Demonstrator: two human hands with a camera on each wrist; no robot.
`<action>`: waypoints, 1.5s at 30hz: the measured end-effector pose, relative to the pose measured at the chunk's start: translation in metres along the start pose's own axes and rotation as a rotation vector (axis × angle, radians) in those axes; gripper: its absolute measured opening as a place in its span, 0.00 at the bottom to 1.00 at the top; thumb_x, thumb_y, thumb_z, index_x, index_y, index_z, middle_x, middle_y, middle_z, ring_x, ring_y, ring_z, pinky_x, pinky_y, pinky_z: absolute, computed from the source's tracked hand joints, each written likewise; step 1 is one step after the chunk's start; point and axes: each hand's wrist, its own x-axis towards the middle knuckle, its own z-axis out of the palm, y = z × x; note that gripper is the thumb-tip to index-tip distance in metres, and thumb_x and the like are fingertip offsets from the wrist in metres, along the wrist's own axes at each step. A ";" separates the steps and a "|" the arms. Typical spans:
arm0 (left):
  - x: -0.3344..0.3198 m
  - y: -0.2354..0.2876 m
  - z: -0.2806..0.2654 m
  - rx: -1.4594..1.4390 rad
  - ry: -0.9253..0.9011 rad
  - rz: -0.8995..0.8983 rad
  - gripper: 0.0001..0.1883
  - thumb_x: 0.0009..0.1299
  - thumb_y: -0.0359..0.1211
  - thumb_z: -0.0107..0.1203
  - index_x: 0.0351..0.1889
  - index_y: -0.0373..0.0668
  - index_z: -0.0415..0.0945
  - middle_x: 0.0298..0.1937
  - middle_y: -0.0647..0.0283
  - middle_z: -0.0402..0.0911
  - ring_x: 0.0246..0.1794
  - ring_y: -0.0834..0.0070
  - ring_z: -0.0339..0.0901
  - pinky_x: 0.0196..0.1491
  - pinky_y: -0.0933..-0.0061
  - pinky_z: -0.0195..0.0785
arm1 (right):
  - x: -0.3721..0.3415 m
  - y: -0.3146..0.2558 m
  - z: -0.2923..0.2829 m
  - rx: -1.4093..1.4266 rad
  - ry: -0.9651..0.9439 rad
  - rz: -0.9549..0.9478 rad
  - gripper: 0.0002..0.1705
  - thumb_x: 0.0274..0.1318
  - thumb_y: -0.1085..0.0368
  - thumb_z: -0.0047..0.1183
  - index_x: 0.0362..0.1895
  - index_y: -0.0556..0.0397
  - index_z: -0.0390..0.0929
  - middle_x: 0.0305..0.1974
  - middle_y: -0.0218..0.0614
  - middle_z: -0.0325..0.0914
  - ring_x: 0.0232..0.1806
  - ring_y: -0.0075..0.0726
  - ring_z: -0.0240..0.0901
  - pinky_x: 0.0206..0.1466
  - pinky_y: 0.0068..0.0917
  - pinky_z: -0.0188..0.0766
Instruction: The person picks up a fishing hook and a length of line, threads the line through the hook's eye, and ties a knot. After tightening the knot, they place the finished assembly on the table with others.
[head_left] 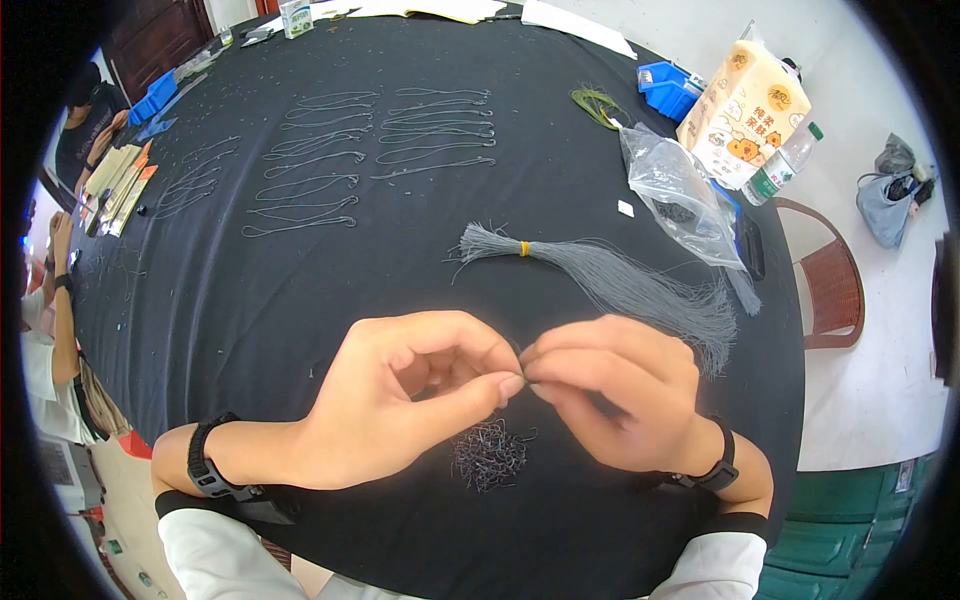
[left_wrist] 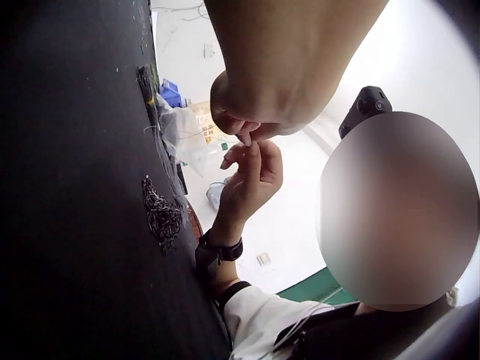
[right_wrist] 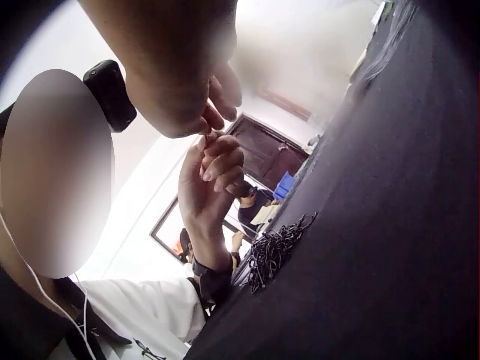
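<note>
My left hand (head_left: pixel 415 390) and right hand (head_left: pixel 620 390) meet fingertip to fingertip above the black cloth, thumb and forefinger pinched on each. A thin line (left_wrist: pixel 217 140) runs out from the pinched fingertips in the left wrist view. Whatever else sits between the fingertips is hidden by them. Just below and between the hands lies a pile of small dark fish hooks (head_left: pixel 492 455). Beyond the right hand stretches a bundle of grey line (head_left: pixel 600 275), bound near one end with a yellow tie.
Rows of looped lines (head_left: pixel 310 185) lie across the black-covered table (head_left: pixel 400 270). At the right are a clear plastic bag (head_left: pixel 685 200), a tissue pack (head_left: pixel 745 115), a bottle (head_left: pixel 785 165) and a blue bin (head_left: pixel 668 90). Other people sit at the left edge.
</note>
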 end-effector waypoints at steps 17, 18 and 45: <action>0.000 -0.001 -0.002 0.123 0.001 0.077 0.04 0.65 0.21 0.56 0.38 0.32 0.77 0.35 0.61 0.78 0.31 0.87 0.73 0.31 0.86 0.65 | -0.001 -0.005 -0.006 0.541 -0.223 0.588 0.06 0.53 0.71 0.57 0.37 0.56 0.78 0.33 0.32 0.79 0.31 0.21 0.77 0.28 0.18 0.69; 0.000 -0.002 -0.002 0.158 -0.003 0.104 0.04 0.65 0.21 0.56 0.38 0.33 0.77 0.35 0.61 0.78 0.30 0.87 0.73 0.30 0.86 0.65 | -0.001 -0.005 -0.008 0.585 -0.235 0.617 0.06 0.54 0.71 0.57 0.37 0.56 0.78 0.33 0.32 0.79 0.31 0.21 0.77 0.29 0.18 0.70; 0.001 0.000 0.000 0.697 -0.005 0.578 0.09 0.57 0.21 0.62 0.35 0.37 0.78 0.34 0.61 0.79 0.19 0.86 0.69 0.20 0.85 0.61 | 0.005 -0.008 -0.018 0.334 -0.125 0.271 0.07 0.45 0.76 0.60 0.32 0.56 0.80 0.28 0.35 0.79 0.23 0.30 0.75 0.27 0.22 0.69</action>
